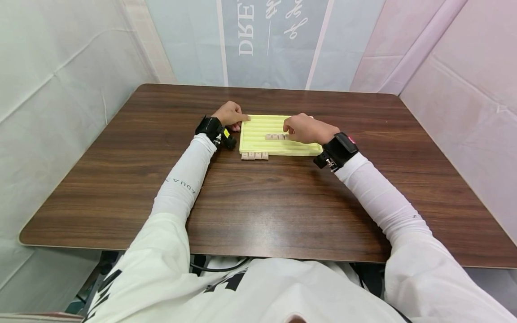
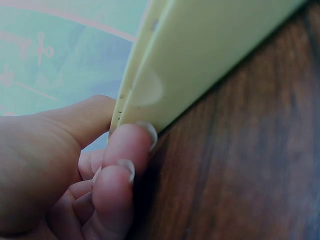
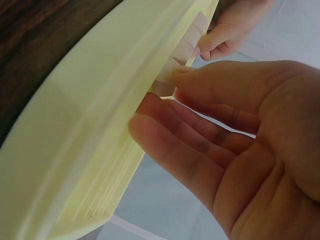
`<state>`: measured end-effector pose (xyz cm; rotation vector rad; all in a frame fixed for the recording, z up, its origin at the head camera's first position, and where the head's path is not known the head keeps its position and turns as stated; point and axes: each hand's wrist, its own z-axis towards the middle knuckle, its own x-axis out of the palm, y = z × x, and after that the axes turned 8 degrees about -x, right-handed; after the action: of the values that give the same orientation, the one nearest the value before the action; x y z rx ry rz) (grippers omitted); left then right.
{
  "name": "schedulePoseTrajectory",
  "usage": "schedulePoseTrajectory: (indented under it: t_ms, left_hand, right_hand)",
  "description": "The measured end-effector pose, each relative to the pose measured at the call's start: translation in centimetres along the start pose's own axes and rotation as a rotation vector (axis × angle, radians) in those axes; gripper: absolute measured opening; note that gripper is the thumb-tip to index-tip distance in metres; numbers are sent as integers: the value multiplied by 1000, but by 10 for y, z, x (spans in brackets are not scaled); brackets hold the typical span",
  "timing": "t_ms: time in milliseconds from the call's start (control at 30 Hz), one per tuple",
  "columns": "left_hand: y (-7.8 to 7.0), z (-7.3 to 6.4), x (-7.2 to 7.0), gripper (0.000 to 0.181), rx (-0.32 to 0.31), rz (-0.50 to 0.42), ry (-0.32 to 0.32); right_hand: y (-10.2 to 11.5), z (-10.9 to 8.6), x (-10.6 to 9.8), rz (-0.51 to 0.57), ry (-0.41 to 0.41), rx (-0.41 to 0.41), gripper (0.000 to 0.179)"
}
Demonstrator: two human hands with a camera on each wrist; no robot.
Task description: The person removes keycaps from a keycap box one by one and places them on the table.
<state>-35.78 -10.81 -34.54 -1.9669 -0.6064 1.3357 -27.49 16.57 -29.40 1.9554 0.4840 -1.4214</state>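
Four blocks (image 1: 251, 156) just beside near edge of tray (image 1: 282, 152); left hand (image 1: 230, 115) grips tray's far-left corner; right hand (image 1: 307, 128) pinches end block (image 3: 164, 82) of row on tray.

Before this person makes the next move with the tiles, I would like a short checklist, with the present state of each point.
1. Yellow tray flat on the table: ok.
2. Left hand steadying the tray: ok, it grips the left edge.
3. Right hand at the tile row: ok, at its right end.
4. End tile firmly pinched: cannot tell; the thumb meets it, but the finger contact is unclear.
5. All visible tiles on the tray: not ok; four tiles sit off it, at its near edge.
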Motion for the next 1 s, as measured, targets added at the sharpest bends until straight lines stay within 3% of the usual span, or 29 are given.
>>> schedulePoseTrajectory:
  t_ms: [533,1000]
  left_hand:
    - [1,1,-1,28,4,15,-2]
    - [1,1,0,29,5,7,-9]
  right_hand:
    - [-2,1,3,18,-31,-47,27]
    - [-1,3,6,18,-38,-37,22]
